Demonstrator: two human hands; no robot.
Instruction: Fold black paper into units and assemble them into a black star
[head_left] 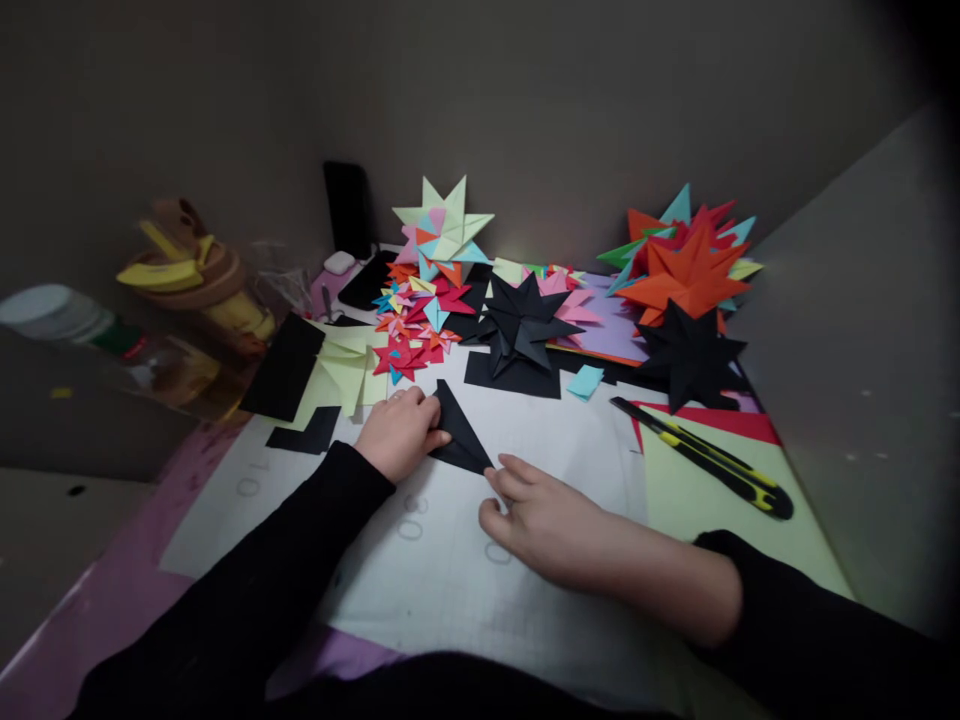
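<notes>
A folded black paper triangle (461, 440) lies on the white mat in front of me, its long point toward the right. My left hand (399, 430) is closed on its left side, with the thumb resting over the paper. At the right point, the fingertips of my right hand (551, 515) touch or nearly touch the paper; its fingers are slightly bent and the thumb stands apart. Behind the triangle sit a black paper star (521, 325) and a flat black sheet (512, 376). A small light-blue folded paper (585, 382) rests to their right.
A yellow-and-black utility knife (705, 455) lies on pale green paper (750, 540) at right. Colourful paper stars (690, 260) are piled behind it. At left stand a bottle (127, 345) and a brown container (202, 280). A phone (349, 210) leans against the wall.
</notes>
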